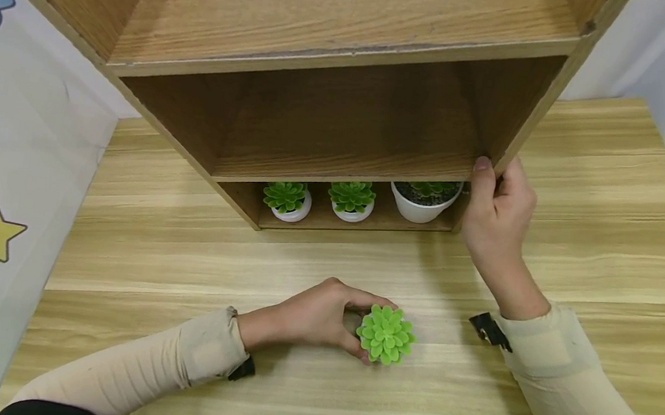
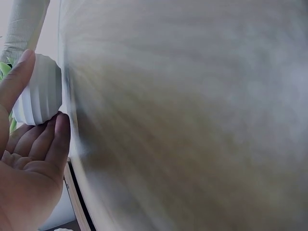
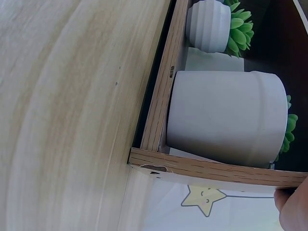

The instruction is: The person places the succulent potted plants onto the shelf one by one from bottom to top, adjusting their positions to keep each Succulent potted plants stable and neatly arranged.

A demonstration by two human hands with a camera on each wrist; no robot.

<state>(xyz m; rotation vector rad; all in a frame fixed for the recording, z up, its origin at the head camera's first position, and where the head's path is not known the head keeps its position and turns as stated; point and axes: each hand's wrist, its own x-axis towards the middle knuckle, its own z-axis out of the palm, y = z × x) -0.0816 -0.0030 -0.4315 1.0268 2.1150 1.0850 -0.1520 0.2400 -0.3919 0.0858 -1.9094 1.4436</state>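
My left hand (image 1: 317,314) grips a small potted succulent (image 1: 386,334) with bright green leaves, low over the table in front of the shelf. Its ribbed white pot (image 2: 41,91) shows between thumb and fingers in the left wrist view. With the thumb on the inner side, my right hand (image 1: 503,211) holds the right side panel of the wooden shelf (image 1: 342,126). In the bottom compartment stand two small white-potted succulents, one at the left (image 1: 285,197) and one in the middle (image 1: 352,199). A larger white pot (image 3: 224,118) with a green plant in dark soil is nearest the right hand.
The shelf stands at the back of the wood-grain table (image 1: 172,298), its upper boards overhanging the bottom row in the head view. A pale wall (image 1: 10,147) with star and cloud drawings borders the left side.
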